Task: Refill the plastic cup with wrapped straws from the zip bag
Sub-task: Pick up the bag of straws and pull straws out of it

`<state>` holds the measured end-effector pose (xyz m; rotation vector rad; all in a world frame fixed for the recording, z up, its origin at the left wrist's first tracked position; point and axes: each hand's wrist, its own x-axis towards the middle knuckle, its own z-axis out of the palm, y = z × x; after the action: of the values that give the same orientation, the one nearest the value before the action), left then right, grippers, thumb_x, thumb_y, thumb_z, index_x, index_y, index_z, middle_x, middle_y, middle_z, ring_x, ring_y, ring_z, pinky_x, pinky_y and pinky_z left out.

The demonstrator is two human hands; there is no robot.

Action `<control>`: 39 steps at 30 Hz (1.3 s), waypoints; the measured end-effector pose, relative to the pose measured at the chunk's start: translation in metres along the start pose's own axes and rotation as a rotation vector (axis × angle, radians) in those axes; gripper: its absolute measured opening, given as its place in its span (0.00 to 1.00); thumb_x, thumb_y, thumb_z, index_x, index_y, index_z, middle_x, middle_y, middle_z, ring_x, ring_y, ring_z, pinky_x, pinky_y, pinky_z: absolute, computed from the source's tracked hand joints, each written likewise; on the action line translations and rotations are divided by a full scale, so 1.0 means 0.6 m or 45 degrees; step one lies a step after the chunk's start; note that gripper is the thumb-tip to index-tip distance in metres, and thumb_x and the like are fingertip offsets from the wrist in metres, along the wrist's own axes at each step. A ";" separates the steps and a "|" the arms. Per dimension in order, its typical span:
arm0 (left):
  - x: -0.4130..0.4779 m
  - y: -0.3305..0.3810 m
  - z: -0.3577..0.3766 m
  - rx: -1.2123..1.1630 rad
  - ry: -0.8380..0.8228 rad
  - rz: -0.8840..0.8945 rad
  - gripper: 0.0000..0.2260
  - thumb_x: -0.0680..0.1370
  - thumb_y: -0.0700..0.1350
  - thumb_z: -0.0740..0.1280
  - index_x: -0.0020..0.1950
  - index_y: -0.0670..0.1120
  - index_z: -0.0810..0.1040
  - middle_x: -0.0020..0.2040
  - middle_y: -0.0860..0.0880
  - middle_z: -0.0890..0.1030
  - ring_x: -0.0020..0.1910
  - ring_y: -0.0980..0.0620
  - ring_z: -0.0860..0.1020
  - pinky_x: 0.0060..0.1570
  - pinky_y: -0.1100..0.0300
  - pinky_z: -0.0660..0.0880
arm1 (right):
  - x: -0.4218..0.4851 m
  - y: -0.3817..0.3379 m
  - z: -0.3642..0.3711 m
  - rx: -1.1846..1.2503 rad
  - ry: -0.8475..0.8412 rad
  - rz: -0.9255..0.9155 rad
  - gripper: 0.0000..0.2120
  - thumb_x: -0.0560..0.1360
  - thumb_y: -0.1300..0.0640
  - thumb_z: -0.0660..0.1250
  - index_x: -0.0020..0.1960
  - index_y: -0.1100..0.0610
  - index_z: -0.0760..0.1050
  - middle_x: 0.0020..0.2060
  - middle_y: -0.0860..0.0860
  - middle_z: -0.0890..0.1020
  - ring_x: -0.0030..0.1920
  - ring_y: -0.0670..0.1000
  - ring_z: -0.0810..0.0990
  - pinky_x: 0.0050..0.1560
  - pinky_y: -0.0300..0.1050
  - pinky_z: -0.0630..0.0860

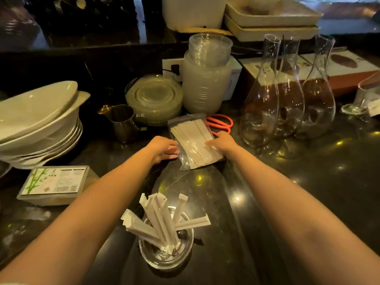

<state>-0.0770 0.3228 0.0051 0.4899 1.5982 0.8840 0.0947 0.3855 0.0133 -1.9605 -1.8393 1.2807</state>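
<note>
Both hands reach to the zip bag (pixel 193 140) of wrapped straws lying flat on the dark glossy table (pixel 287 192). The left hand (pixel 162 149) touches its left edge, the right hand (pixel 223 141) rests on its right side, fingers loosely spread; whether either grips is unclear. The cup (pixel 166 251), with several straws (pixel 162 219), stands nearer than both hands, between the forearms. Bare table lies right of the right hand; decanters (pixel 287 95) and scissors (pixel 221 122) crowd beyond it.

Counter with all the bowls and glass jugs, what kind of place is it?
Probably a café or restaurant service counter: stacked bowls, stacked plastic lids, glass carafes, and a cup of wrapped straws being refilled from a zip bag.
</note>
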 end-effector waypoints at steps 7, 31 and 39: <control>0.000 0.003 0.022 0.172 -0.023 -0.008 0.03 0.71 0.33 0.65 0.41 0.39 0.76 0.33 0.45 0.74 0.31 0.54 0.71 0.33 0.63 0.68 | -0.003 0.004 0.006 0.229 -0.144 0.138 0.17 0.67 0.61 0.72 0.53 0.65 0.74 0.49 0.56 0.78 0.51 0.56 0.78 0.48 0.46 0.75; -0.293 0.080 -0.066 0.150 0.109 0.826 0.06 0.77 0.46 0.61 0.42 0.48 0.76 0.40 0.50 0.77 0.36 0.55 0.73 0.36 0.64 0.69 | -0.267 -0.113 -0.049 0.451 -0.230 -0.662 0.19 0.71 0.62 0.68 0.60 0.58 0.69 0.54 0.52 0.76 0.52 0.48 0.74 0.49 0.42 0.72; -0.428 0.011 -0.098 0.231 0.123 0.955 0.04 0.75 0.45 0.63 0.46 0.48 0.77 0.45 0.50 0.80 0.45 0.55 0.80 0.44 0.62 0.78 | -0.387 -0.083 -0.041 0.279 -0.416 -0.881 0.19 0.69 0.61 0.70 0.57 0.55 0.70 0.52 0.50 0.78 0.54 0.50 0.78 0.53 0.47 0.77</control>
<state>-0.0763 0.1233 0.1770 1.2389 1.6005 1.3300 0.1031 0.2030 0.1674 -0.9000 -2.1221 1.5097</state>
